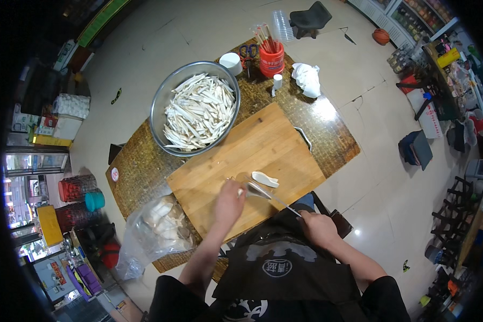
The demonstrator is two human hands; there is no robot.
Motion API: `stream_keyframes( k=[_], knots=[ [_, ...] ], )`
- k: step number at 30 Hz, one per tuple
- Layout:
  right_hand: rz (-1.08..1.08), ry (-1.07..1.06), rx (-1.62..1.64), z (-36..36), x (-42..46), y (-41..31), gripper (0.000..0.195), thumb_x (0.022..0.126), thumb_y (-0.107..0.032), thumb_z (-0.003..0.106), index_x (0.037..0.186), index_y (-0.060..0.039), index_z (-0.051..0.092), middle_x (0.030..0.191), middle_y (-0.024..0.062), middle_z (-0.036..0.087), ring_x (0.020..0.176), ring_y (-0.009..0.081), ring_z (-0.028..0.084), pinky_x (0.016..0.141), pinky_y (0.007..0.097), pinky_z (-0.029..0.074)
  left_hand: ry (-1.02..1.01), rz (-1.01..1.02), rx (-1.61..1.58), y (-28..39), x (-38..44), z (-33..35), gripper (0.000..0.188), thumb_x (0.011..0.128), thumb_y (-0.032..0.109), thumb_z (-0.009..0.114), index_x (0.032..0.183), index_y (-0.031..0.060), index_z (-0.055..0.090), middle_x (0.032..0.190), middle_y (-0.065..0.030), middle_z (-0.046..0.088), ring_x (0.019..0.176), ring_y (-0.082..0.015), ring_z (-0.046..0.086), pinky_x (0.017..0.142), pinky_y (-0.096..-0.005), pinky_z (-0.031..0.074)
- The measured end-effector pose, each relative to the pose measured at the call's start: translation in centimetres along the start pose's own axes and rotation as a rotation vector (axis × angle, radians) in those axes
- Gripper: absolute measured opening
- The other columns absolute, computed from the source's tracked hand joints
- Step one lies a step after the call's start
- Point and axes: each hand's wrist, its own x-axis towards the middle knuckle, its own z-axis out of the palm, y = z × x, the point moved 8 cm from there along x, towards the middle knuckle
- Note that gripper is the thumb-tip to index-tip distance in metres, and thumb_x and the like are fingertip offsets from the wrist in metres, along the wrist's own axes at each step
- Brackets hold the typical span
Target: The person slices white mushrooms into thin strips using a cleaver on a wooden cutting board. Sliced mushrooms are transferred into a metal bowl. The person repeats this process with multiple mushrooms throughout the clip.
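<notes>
My right hand (318,228) grips the handle of a kitchen knife (283,204), its blade slanting up and left over the wooden cutting board (257,141). At the blade's far end, my left hand (230,200) has its fingertips on a pale mushroom piece (240,192), mostly hidden by the fingers and blade. Just beyond the blade lies a loose white mushroom slice (265,179). A steel bowl (154,120) past the board's upper left edge is heaped with cut mushroom strips (201,112). Left of the board sits a clear plastic bag (135,241) of whole mushrooms (165,221).
The patterned table (139,161) also bears a red tub (272,64) of chopsticks, scissors (247,52), a white cup-like container (231,63), a small white roll (277,81), a crumpled white bag (306,79) and stacked clear cups (282,26). A stool (415,149) stands to the right.
</notes>
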Motion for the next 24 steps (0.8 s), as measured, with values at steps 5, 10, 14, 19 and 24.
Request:
stream_keyframes(
  k=[5,10,14,19,24],
  knots=[
    [-0.057,-0.006,-0.013,1.1,0.7,-2.5,0.02,0.093,-0.023,0.056,0.093,-0.0029,0.058,0.069,0.0164,0.063,0.063,0.0339,0.064,0.055,0.0443,0.051,0.202,0.112,0.095,-1.7,-3.1,2.2,0.014,0.076,0.005,0.071,0.088,0.0051,0.065,0.095,-0.0096,0.06,0.09,-0.0321,0.055,0.079,-0.0415,0.048],
    [-0.072,-0.032,-0.068,1.9,0.9,-3.5,0.022,0.093,-0.022,0.057,0.102,-0.0019,0.061,0.07,0.0158,0.063,0.061,0.0327,0.064,0.053,0.0428,0.051,0.24,0.128,0.164,-1.8,-2.7,4.0,0.017,0.071,0.004,0.072,0.087,0.0042,0.065,0.096,-0.0116,0.059,0.089,-0.0328,0.054,0.078,-0.0423,0.048],
    [-0.075,0.01,-0.08,2.2,0.7,-3.3,0.021,0.092,-0.021,0.057,0.101,-0.0019,0.061,0.068,0.0149,0.062,0.058,0.0318,0.063,0.051,0.0416,0.05,0.257,0.202,0.186,-1.1,-2.2,3.8,0.017,0.071,0.003,0.071,0.087,0.0022,0.065,0.096,-0.0128,0.058,0.089,-0.0331,0.055,0.078,-0.043,0.047],
    [-0.053,0.008,-0.073,2.2,0.7,-3.4,0.021,0.092,-0.021,0.058,0.101,-0.0023,0.061,0.069,0.0155,0.063,0.06,0.0322,0.064,0.052,0.0422,0.051,0.255,0.15,0.204,-1.6,-2.2,4.3,0.018,0.071,0.003,0.07,0.088,0.0013,0.065,0.097,-0.0129,0.058,0.09,-0.0338,0.055,0.079,-0.0438,0.047],
    [-0.074,0.068,-0.094,1.6,0.3,-3.6,0.014,0.087,-0.016,0.056,0.092,-0.0036,0.06,0.066,0.0144,0.063,0.056,0.0296,0.065,0.05,0.04,0.052,0.242,0.144,0.198,-2.5,-2.3,4.9,0.018,0.073,0.003,0.068,0.09,0.0013,0.065,0.099,-0.013,0.059,0.091,-0.0337,0.056,0.079,-0.0443,0.047]
  ],
)
